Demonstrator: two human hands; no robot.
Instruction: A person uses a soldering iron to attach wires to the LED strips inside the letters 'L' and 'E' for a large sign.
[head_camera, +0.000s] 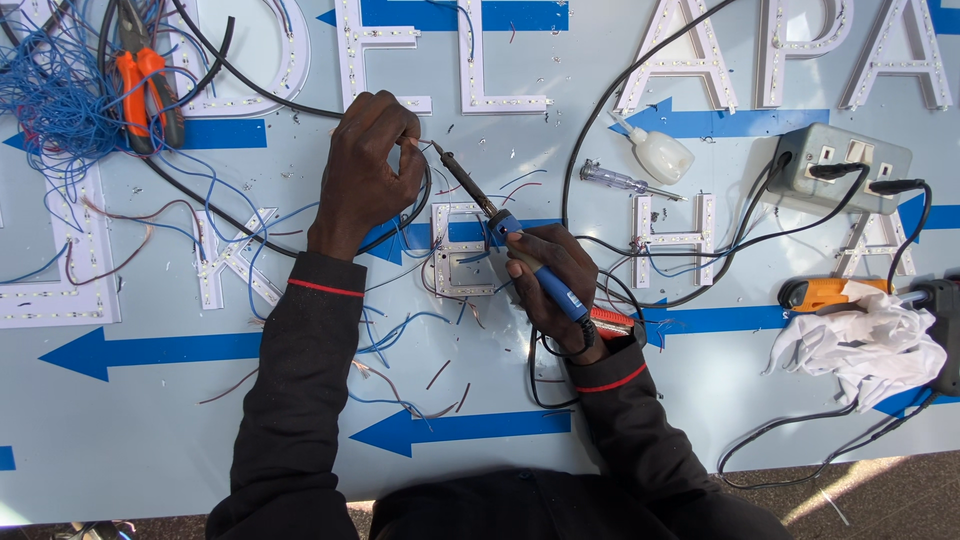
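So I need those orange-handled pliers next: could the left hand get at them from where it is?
Probably yes, once freed. The left hand pinches something at the soldering iron tip; the pliers lie on blue wires, nothing covering them.

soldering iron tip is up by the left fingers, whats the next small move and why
Probably ease the soldering iron tip the last bit onto what the left hand pinches: the right hand holds it angled there, the tip just short of the fingertips.

Pale panel (150, 420) with blue arrows, strewn with white letters (385, 50), wires (60, 100), pliers (145, 90).
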